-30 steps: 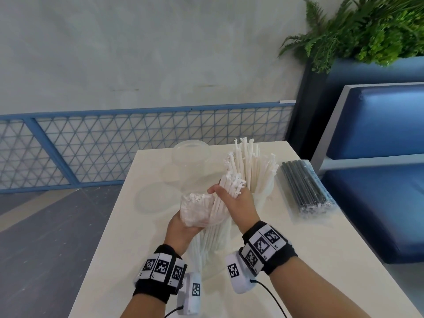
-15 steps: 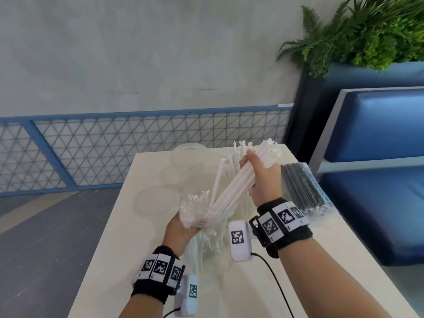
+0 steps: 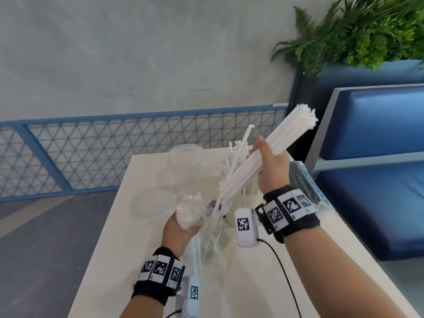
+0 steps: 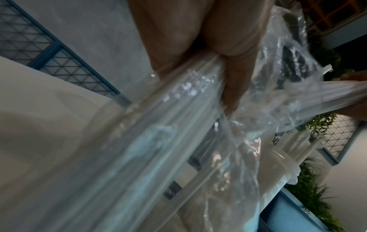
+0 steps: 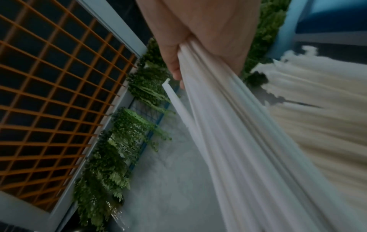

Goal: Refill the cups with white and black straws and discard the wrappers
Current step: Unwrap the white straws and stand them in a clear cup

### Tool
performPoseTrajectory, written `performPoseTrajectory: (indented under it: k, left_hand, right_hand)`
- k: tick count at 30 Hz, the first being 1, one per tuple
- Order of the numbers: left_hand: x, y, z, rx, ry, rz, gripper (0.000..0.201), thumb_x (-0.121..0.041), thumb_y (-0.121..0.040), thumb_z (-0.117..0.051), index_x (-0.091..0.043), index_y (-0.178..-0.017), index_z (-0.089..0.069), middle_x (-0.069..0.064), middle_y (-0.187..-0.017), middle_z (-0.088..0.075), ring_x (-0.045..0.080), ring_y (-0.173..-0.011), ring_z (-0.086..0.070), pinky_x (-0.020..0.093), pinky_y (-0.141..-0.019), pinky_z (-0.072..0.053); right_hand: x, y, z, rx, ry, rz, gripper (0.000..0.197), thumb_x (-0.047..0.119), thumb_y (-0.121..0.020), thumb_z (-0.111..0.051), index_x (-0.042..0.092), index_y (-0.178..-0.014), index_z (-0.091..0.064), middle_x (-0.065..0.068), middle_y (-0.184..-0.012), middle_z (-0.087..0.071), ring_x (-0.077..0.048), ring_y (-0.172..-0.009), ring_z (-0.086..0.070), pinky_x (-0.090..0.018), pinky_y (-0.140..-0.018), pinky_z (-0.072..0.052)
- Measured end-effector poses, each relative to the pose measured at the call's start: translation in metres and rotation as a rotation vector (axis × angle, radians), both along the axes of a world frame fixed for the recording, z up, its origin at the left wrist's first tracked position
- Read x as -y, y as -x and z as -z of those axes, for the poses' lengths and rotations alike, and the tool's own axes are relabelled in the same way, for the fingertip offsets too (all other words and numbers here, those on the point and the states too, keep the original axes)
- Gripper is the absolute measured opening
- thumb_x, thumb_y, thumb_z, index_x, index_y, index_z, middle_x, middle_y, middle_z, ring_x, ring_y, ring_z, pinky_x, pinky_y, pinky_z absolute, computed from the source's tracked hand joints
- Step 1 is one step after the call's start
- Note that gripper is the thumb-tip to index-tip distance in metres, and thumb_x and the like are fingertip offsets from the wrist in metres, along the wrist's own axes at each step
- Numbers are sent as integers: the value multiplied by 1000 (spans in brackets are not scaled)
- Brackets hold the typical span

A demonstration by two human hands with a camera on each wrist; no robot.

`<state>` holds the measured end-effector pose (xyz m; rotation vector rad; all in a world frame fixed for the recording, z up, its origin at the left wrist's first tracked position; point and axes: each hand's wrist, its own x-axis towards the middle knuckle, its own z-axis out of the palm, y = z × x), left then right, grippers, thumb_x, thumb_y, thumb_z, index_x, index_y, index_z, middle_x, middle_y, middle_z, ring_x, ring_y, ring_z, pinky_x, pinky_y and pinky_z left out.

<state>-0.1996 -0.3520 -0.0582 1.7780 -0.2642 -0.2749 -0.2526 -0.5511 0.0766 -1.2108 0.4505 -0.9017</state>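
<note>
My right hand (image 3: 267, 166) grips a thick bundle of white straws (image 3: 270, 154), slanted up to the right, its lower ends still inside the clear plastic wrapper (image 3: 210, 235). My left hand (image 3: 181, 228) holds that wrapper with the leftover white straws (image 3: 189, 208) in it, low over the table. In the left wrist view my fingers (image 4: 230, 84) pinch the crinkled wrapper (image 4: 178, 141). The right wrist view shows the gripped bundle (image 5: 238, 133). A cup (image 3: 243, 198) behind my right wrist holds white straws. An empty clear cup (image 3: 187, 161) stands farther back. A pack of black straws (image 3: 307, 182) lies at the right edge.
The cream table (image 3: 252, 283) is narrow, with floor at its left. A clear lid (image 3: 151, 203) lies left of the cups. A blue bench (image 3: 378, 180) and a planter with ferns (image 3: 367, 31) stand at the right. A blue mesh fence (image 3: 91, 152) runs behind.
My right hand has drawn the white straw bundle up and to the right, most of the way out of the wrapper. The left hand has stayed low, holding the wrapper.
</note>
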Motion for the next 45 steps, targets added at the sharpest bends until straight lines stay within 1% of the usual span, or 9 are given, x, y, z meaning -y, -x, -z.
performPoseTrajectory:
  k: [6, 12, 18, 22, 26, 34, 38, 41, 45]
  left_hand:
    - [5, 3, 0, 3, 23, -11, 35, -6, -68, -79, -30, -80, -57, -6, -85, -66, 21, -88, -63, 34, -84, -49]
    - [1, 10, -10, -50, 133, -10, 31, -20, -54, -72, -29, -82, -62, -6, -84, -68, 11, -82, -62, 25, -72, -47]
    - [1, 12, -10, -60, 125, -24, 37, -3, -64, -81, -28, -83, -61, -8, -84, -67, 8, -80, -62, 19, -68, -46]
    - [-1, 14, -11, -52, 90, 47, 45, -1, -61, -83, -14, -100, -63, -2, -94, -70, 12, -90, -65, 16, -70, -46]
    - [6, 20, -15, -43, 86, 64, 46, 4, -63, -80, -27, -89, -58, -7, -91, -66, 2, -84, -60, 14, -65, -47]
    - [1, 15, -6, -91, 149, -44, 41, 4, -67, -77, -27, -88, -59, -2, -91, -67, 18, -90, -62, 20, -70, -46]
    - [4, 17, -6, -64, 92, -42, 43, 0, -67, -78, -29, -92, -58, -8, -92, -64, 14, -90, -61, 22, -73, -46]
    - [8, 22, -7, -9, 46, 19, 49, -4, -68, -79, -32, -100, -56, -15, -95, -63, 5, -90, -60, 19, -74, -47]
    - [7, 20, -4, 15, -2, 11, 51, -9, -67, -79, -34, -103, -56, -19, -95, -63, 6, -92, -60, 28, -84, -49]
  right_hand:
    - [-6, -5, 3, -43, 36, -90, 16, 18, -86, -63, 5, -78, -60, -3, -65, -59, -14, -59, -57, -27, -60, -49]
    - [-13, -4, 23, -61, 15, -166, 32, 12, -84, -65, -15, -99, -58, -1, -68, -59, -3, -56, -58, -14, -52, -47]
    - [-18, -7, 15, 13, -49, -194, 10, 11, -87, -61, 2, -86, -59, -2, -68, -59, -13, -63, -56, -21, -58, -48]
    - [-20, -10, 13, 119, -166, -224, 5, 7, -88, -59, 4, -87, -55, -6, -66, -57, -16, -59, -57, -26, -58, -51]
    - [-31, -14, 15, 106, -189, -297, 4, 8, -88, -60, 7, -87, -55, -6, -67, -57, -18, -60, -56, -34, -64, -49]
    - [-33, -14, 16, 19, 39, -269, 8, 6, -84, -62, 13, -80, -60, -1, -63, -59, -21, -61, -55, -39, -69, -48]
    - [-41, -12, 19, -153, 249, -341, 7, 15, -83, -66, 17, -90, -64, 1, -75, -65, -14, -69, -62, -35, -75, -53]
    - [-46, -14, 27, -298, 325, -454, 32, 26, -76, -74, 14, -106, -66, 0, -98, -71, -14, -92, -67, -29, -87, -53]
    - [-50, -16, 27, -298, 278, -366, 16, 22, -77, -74, 14, -90, -68, 6, -82, -68, -9, -79, -65, -21, -71, -50]
